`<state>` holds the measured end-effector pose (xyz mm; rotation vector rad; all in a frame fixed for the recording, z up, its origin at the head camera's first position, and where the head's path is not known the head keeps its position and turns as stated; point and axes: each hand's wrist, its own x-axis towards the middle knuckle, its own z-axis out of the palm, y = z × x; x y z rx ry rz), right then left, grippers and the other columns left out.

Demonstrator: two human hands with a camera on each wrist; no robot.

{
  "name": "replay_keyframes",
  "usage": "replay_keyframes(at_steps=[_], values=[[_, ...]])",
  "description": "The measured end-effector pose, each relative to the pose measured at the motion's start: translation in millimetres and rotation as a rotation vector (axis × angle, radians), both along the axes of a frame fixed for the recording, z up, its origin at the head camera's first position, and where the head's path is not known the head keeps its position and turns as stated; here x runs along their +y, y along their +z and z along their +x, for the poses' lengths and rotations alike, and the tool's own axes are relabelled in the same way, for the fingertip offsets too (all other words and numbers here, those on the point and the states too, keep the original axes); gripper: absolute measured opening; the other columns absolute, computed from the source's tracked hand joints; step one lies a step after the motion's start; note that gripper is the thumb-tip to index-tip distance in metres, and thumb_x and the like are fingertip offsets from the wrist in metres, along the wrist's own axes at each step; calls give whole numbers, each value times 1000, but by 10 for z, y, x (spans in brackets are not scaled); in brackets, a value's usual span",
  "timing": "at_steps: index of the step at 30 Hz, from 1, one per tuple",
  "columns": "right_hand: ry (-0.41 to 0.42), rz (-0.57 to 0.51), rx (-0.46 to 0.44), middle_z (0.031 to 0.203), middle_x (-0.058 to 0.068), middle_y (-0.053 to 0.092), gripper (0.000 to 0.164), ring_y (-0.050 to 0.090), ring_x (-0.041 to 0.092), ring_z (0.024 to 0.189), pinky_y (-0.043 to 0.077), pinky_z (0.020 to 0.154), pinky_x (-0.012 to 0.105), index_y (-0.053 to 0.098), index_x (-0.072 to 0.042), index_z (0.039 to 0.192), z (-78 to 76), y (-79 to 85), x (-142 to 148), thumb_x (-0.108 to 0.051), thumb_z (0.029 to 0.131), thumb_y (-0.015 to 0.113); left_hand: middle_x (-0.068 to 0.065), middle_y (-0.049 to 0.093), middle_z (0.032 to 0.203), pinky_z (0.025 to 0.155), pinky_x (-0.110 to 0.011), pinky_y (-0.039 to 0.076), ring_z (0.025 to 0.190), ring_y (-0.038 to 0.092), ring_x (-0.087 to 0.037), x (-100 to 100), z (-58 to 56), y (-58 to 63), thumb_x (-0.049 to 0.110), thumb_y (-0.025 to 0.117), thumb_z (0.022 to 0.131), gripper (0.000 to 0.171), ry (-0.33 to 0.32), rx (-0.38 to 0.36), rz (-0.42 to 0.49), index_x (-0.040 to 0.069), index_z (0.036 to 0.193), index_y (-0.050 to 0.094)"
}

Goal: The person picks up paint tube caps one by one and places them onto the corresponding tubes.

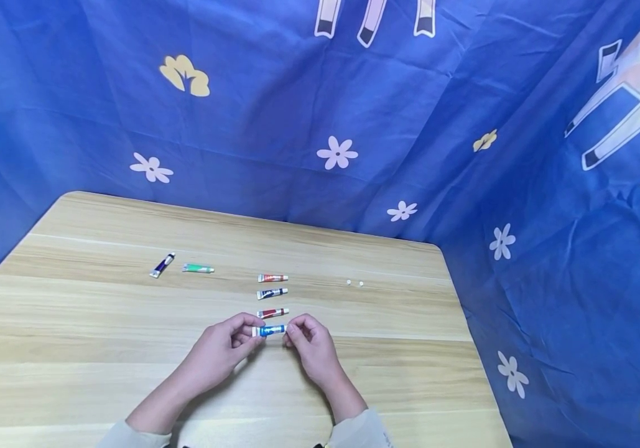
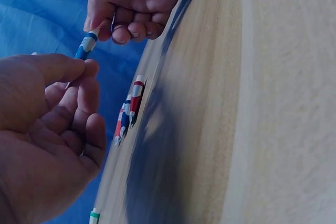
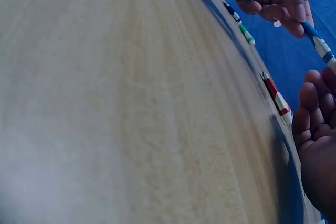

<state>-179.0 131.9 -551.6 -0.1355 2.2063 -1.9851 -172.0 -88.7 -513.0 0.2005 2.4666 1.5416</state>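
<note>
A blue paint tube (image 1: 272, 330) is held level above the table between both hands. My left hand (image 1: 220, 348) pinches its flat crimped end between thumb and forefinger. At the white cap end, the thumb and forefinger of my right hand (image 1: 315, 350) pinch the tube. In the left wrist view the blue tube (image 2: 85, 47) spans the gap between the two hands, its cap partly covered by right fingertips. Just beyond it on the table lies a dark red tube (image 1: 272, 313), then a navy tube (image 1: 272, 293) and an orange-red tube (image 1: 272, 278), roughly parallel.
Farther left lie a green tube (image 1: 198, 268) and a dark blue-violet tube (image 1: 163, 265) set at a slant. Two small white pieces (image 1: 349, 282) sit on the right part of the wooden table (image 1: 398, 348). A blue patterned cloth (image 1: 275, 112) hangs behind and at the right.
</note>
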Motion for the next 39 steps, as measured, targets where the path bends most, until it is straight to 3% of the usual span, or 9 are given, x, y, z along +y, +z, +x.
replay_keyframes(at_steps=[8,16,23,28,32,35,39], values=[[21,58,13,96,35,66,25,63,11,84,57,83,21,64,6,104,18,23,-31,-17,112,56,-1,80,97,78,-20,59,85,75,-14,1,7,-8,11,79,98,21,-3,13,-29,14,117,74],[23,147,17,91,31,67,33,59,10,78,51,78,20,65,4,98,52,13,-39,-23,114,55,3,78,92,76,-20,58,80,68,-4,-15,38,8,12,81,96,17,-28,43,-62,18,111,74],[22,195,67,84,27,67,33,58,19,73,48,74,20,63,-2,90,56,2,-67,-22,114,54,5,78,91,76,-20,59,79,67,1,-32,47,-36,11,82,95,17,-34,76,-53,19,109,74],[21,207,76,83,26,67,35,55,8,71,48,73,19,64,-2,90,50,-19,-66,-26,114,54,7,78,91,78,-21,60,79,67,2,-36,46,-49,11,83,95,20,-38,103,-69,19,110,74],[22,197,80,84,27,66,37,52,2,71,47,72,19,64,0,91,44,-34,-52,-27,114,54,9,81,94,81,-24,61,82,72,1,-38,37,-21,11,83,94,30,-57,111,-88,14,121,70],[18,196,90,83,26,66,37,51,1,70,46,70,19,63,0,91,37,-44,-43,-27,114,54,10,82,95,84,-28,62,84,75,-1,-38,19,7,13,84,94,32,-75,128,-126,14,122,68],[7,203,107,82,24,66,37,51,1,70,47,69,18,64,-1,90,32,-58,-45,-27,114,55,14,80,88,80,-29,61,80,71,2,-38,-20,23,16,84,94,21,-111,189,-235,21,110,71]])
